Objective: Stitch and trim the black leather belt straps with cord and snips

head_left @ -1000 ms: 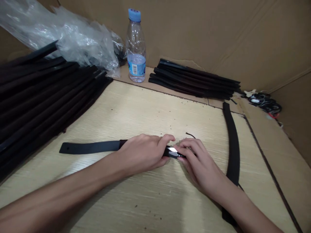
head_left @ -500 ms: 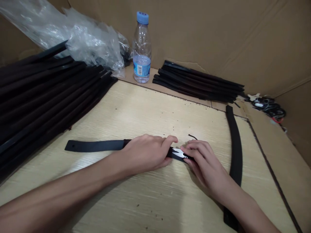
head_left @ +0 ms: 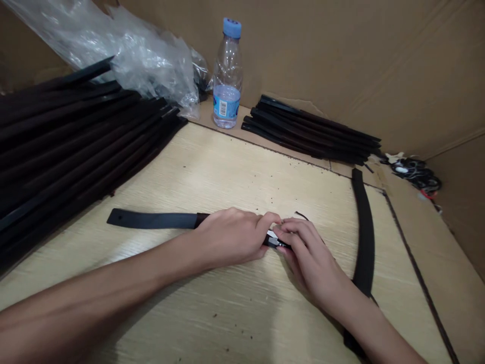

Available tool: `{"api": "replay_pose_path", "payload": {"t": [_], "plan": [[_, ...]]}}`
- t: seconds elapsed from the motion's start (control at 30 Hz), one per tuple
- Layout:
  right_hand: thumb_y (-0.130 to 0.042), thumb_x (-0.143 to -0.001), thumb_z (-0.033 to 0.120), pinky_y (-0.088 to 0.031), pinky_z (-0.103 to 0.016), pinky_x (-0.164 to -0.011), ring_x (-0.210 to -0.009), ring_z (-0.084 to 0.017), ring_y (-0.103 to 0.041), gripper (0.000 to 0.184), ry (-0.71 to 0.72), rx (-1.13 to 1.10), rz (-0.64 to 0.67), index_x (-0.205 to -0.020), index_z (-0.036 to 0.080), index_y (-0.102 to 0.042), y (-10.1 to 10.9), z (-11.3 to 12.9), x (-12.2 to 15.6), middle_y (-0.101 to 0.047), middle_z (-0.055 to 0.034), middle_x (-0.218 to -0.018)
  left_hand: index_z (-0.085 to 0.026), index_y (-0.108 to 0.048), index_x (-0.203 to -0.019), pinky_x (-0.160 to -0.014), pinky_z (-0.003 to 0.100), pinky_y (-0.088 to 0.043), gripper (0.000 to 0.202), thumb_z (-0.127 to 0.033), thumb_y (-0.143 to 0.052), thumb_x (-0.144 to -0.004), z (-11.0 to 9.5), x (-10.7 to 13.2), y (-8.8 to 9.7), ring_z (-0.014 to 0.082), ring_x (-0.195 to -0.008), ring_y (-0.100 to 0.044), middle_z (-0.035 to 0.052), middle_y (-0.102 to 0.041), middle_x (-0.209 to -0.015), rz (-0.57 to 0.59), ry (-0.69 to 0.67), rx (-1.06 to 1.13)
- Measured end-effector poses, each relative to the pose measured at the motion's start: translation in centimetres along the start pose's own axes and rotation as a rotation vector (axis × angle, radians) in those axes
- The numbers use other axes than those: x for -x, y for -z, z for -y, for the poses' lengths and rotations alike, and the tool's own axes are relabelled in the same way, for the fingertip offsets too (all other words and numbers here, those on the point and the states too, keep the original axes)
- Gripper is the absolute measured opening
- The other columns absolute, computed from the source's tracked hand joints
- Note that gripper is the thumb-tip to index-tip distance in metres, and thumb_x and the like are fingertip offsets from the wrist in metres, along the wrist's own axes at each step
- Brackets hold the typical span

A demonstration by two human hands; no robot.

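Observation:
A black strap (head_left: pixel 151 220) lies flat on the pale wooden table (head_left: pixel 235 172), its free end pointing left. My left hand (head_left: pixel 231 237) is closed over the strap's right end, thumb and fingers pressing it down. My right hand (head_left: pixel 303 250) is closed too, its fingertips pinching a small shiny piece (head_left: pixel 273 238) at that same end, right against my left thumb. What that shiny piece is I cannot make out. A short loose black thread (head_left: pixel 301 215) lies just behind my right hand.
A second black strap (head_left: pixel 364 237) curves down the table's right side. A large stack of black straps (head_left: pixel 68 146) fills the left; a smaller stack (head_left: pixel 310 132) sits at the back. A water bottle (head_left: pixel 227 76), crumpled clear plastic (head_left: pixel 125 50), cardboard walls (head_left: pixel 341 60) and small black parts (head_left: pixel 415 172) surround them.
My right hand's fingers have closed in toward my left thumb, covering more of the shiny piece. The camera has shifted slightly; the strap stays flat on the table.

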State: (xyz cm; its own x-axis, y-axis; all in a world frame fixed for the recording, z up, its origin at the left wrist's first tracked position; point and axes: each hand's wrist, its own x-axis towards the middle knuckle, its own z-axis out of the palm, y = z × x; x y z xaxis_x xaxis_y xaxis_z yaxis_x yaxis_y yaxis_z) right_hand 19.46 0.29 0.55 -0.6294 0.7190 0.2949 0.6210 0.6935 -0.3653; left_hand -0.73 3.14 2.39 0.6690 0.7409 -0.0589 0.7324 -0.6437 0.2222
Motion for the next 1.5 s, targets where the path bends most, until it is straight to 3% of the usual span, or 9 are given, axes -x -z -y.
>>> {"api": "replay_pose_path", "payload": {"t": [0.47, 0.77, 1.23, 1.5], "plan": [[-0.045, -0.094, 0.011, -0.052, -0.042, -0.082, -0.102, -0.026, -0.053, 0.026, 0.007, -0.016, -0.028, -0.119, 0.016, -0.051, 1.0, -0.5, 0.6, -0.054, -0.0134, -0.102, -0.019, -0.045, -0.121, -0.059, 0.032, -0.049, 0.041, -0.033, -0.053, -0.083, 0.2, 0.2, -0.3, 0.0273, -0.077, -0.069, 0.0086, -0.072, -0.095, -0.023, -0.008, 0.027], [-0.043, -0.095, 0.014, -0.052, -0.043, -0.082, -0.100, -0.026, -0.055, 0.024, -0.010, -0.011, -0.035, -0.116, 0.017, -0.053, 0.4, -0.5, 0.5, -0.056, -0.0129, -0.101, -0.020, -0.047, -0.119, -0.061, 0.032, -0.050, 0.040, -0.035, -0.054, -0.083, 0.1, 0.1, -0.1, 0.0270, -0.079, -0.069, 0.0081, -0.072, -0.096, 0.018, 0.017, 0.041], [-0.041, -0.096, 0.013, -0.050, -0.046, -0.084, -0.104, -0.027, -0.049, 0.025, -0.024, -0.033, 0.003, -0.119, 0.016, -0.048, 0.2, 0.0, 0.4, -0.051, -0.0142, -0.105, -0.018, -0.047, -0.117, -0.058, 0.036, -0.052, 0.037, -0.032, -0.053, -0.084, 0.2, 0.0, -0.1, 0.0298, -0.077, -0.069, 0.0083, -0.072, -0.092, -0.012, -0.026, 0.013], [-0.043, -0.094, 0.009, -0.050, -0.040, -0.082, -0.102, -0.024, -0.051, 0.026, -0.027, -0.038, -0.022, -0.119, 0.013, -0.049, 0.9, -0.3, 0.9, -0.050, -0.0135, -0.104, -0.019, -0.046, -0.118, -0.061, 0.033, -0.051, 0.039, -0.032, -0.054, -0.083, 0.3, 0.1, -0.1, 0.0277, -0.080, -0.069, 0.0075, -0.072, -0.096, -0.018, -0.025, 0.036]]}}
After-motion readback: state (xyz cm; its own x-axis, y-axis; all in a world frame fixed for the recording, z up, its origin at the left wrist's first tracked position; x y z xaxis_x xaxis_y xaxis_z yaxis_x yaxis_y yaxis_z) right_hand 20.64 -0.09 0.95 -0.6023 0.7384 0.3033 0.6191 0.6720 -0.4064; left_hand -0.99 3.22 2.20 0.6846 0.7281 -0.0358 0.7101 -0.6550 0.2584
